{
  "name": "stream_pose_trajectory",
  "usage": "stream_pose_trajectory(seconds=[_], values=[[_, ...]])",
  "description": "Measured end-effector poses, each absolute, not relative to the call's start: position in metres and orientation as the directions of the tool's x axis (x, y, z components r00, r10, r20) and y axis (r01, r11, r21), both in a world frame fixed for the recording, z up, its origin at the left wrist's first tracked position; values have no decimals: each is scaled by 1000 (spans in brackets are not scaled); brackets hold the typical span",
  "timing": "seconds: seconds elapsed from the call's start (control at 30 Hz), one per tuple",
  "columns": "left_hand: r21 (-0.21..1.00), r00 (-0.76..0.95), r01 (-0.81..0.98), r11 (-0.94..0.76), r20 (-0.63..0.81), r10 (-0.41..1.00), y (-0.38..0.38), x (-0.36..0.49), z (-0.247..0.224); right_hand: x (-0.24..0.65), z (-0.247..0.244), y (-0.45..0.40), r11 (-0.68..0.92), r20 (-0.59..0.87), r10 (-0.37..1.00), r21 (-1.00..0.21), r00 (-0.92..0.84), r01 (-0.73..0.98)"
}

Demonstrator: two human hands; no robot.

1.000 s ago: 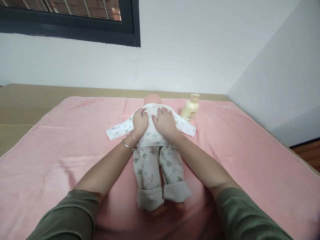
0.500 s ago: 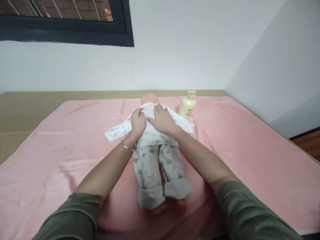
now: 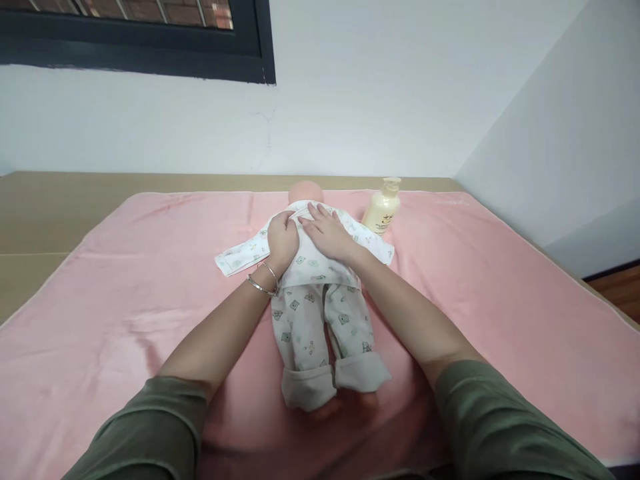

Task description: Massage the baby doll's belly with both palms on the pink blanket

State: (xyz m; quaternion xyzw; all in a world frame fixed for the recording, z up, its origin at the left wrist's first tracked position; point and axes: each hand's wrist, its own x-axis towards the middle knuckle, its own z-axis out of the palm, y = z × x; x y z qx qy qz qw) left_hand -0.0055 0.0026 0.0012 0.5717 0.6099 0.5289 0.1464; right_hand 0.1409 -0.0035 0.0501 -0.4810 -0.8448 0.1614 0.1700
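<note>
A baby doll with a bald head lies on the bedding in white printed clothes, its feet toward me. The long-sleeved shirt has its sleeves spread out to both sides. Below it are the matching trousers with turned-up cuffs; the feet are in shadow. My left hand, a silver bangle at its wrist, curls round the left side of the doll's upper body. Flat on the chest, fingers stretched, rests my right hand. The two hands nearly meet at the middle of the shirt.
A cream pump bottle stands beyond the right sleeve. Pink cloth covers most of the pale wooden surface. A white wall rises behind it, with a dark window frame at upper left.
My right hand has turned slightly, its fingertips shifting left toward my left hand. My left hand keeps its place on the doll. The whole view has shifted a little.
</note>
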Motion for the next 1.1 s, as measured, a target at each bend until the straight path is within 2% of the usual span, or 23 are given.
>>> stream_pose_trajectory(seconds=[0.17, 0.37, 0.53, 0.6, 0.7, 0.77, 0.83, 0.93, 1.0, 1.1], values=[[807, -293, 553, -207, 421, 858, 3, -5, 1, 133, 45, -14, 439, 166, 898, -388, -407, 811], [796, -289, 566, -212, 433, 854, 3, -4, 0, 135, 43, -9, 344, 133, 939, -387, -317, 855], [792, -293, 568, -223, 447, 845, 3, -3, 1, 124, 42, -28, 228, 161, 968, -260, -191, 938], [799, -297, 565, -208, 432, 852, 4, -3, 1, 116, 41, -41, 275, 188, 952, -181, -241, 944], [811, -313, 557, -179, 405, 859, 4, -3, 0, 114, 43, -46, 450, 194, 884, -100, -426, 888], [812, -325, 556, -176, 407, 854, 5, -3, -1, 123, 45, -34, 546, 163, 835, -128, -526, 828], [802, -315, 565, -194, 427, 848, 5, -3, -1, 137, 46, -14, 575, 143, 818, -210, -557, 791], [785, -293, 576, -229, 459, 839, 5, -2, -1, 152, 45, 11, 479, 160, 878, -321, -451, 817], [787, -298, 572, -232, 463, 835, 4, -1, -1, 152, 45, 12, 385, 163, 923, -321, -350, 865], [797, -308, 562, -221, 450, 838, 4, -1, -1, 136, 43, -9, 282, 179, 952, -213, -246, 936]])
